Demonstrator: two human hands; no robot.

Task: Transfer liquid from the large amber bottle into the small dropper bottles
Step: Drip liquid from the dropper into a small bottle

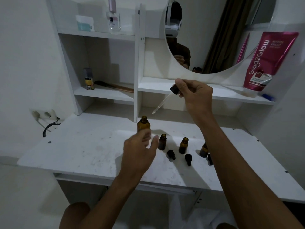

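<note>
Left desk (74,154) lies open; small bottles (183,145) and droppers (188,159) crowd the right.

Amber bottles (143,123); black dropper caps (188,159); white desk (82,154); pink tube (270,61), white lettering.

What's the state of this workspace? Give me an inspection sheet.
Surface: white desk top, scuffed and stained.
Job's things: large amber bottle uncapped; three small dropper bottles uncapped, rightmost partly hidden; three black caps lying beside them.
Clutter: perfume bottle, spray can, comb and pink tube on shelves.
Hands: right hand pinches dropper, tilted above the desk; left hand open, blurred, before the large bottle.
Cables: black cable below wall socket.
Surroundings: round mirror, white walls.
</note>
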